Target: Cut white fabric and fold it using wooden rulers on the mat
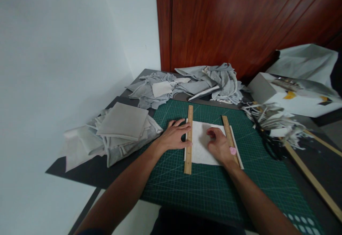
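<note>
A white piece of fabric (201, 144) lies flat on a green cutting mat (171, 188). Along its left edge runs a wooden ruler (188, 160), and my left hand (175, 135) rests on this ruler with fingers spread. A second wooden ruler (227, 130) lies near the fabric's right edge, slightly slanted, with a narrow white strip showing beyond it. My right hand (219, 145) is over the right part of the fabric, beside the second ruler, its fingers curled; whatever is between them cannot be made out. A pink piece (233, 151) sits by the right wrist.
Stacked grey fabric squares (123, 121) lie at the left. Grey scraps (155, 89) are heaped at the back. On the right are black scissors (267, 142), cut strips (280, 121), a long wooden stick (310, 178) and a white box (294, 96).
</note>
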